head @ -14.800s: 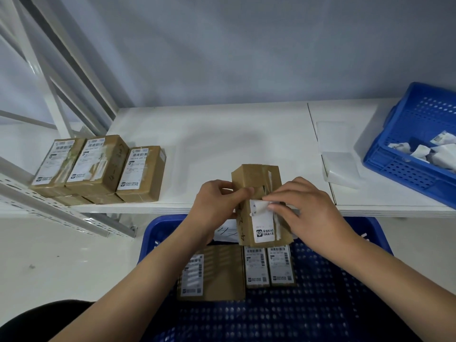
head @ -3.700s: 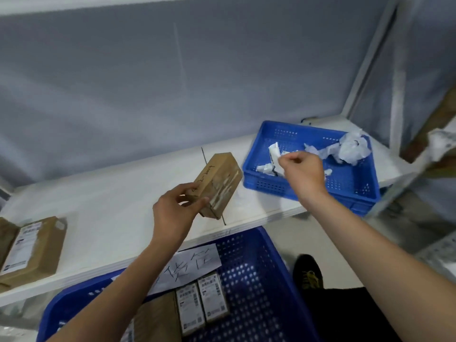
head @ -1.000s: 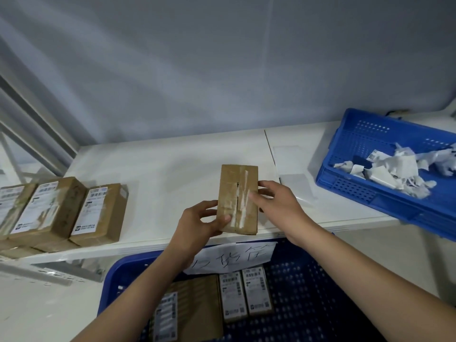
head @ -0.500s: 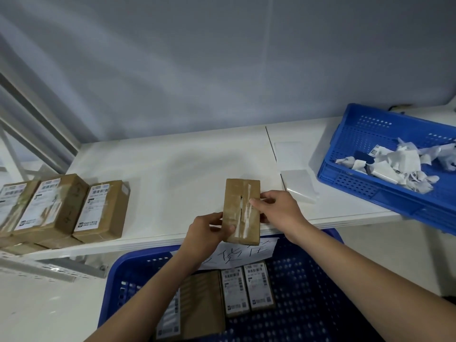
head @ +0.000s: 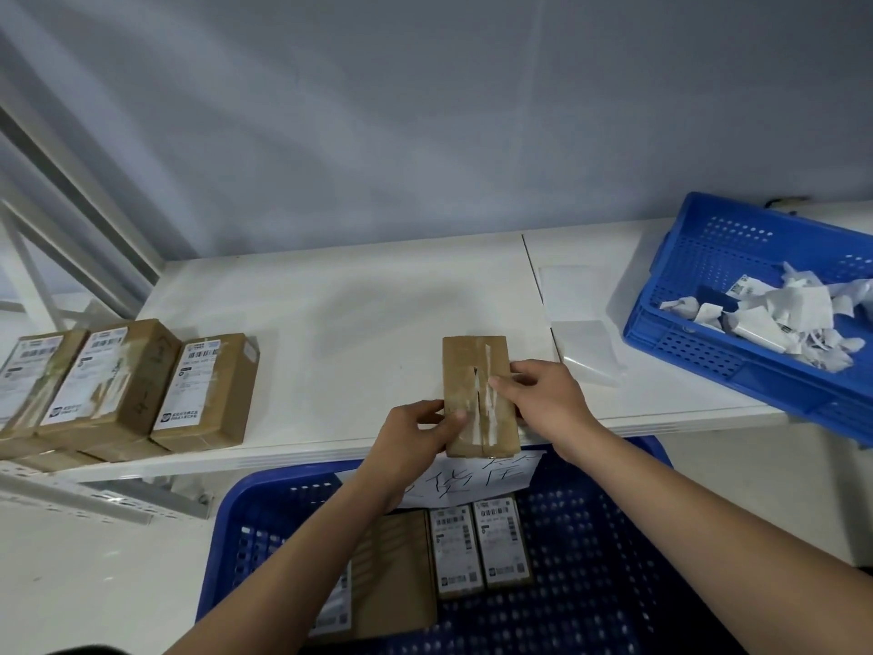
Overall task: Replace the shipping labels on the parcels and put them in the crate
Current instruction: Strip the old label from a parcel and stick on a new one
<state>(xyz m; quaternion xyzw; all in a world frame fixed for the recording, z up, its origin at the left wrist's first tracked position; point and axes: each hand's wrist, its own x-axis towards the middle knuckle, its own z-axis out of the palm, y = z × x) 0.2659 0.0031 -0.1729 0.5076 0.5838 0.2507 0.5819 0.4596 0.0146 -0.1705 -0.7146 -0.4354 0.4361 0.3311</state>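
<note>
A brown cardboard parcel with strips of torn tape and no label stands at the table's front edge. My left hand grips its lower left side. My right hand holds its right side, the thumb on the taped seam. Below the table edge stands a big blue crate with several labelled parcels and a handwritten paper sign. A stack of blank label sheets lies on the table to the right of the parcel.
Several labelled parcels are stacked at the table's left end. A smaller blue basket at the right holds crumpled torn-off labels. A white metal shelf frame rises at the left. The white table runs along a grey wall.
The torn label has gone into the right basket. Both hands brought the bare parcel back to the table's front edge, where my right thumb now lies on its seam.
</note>
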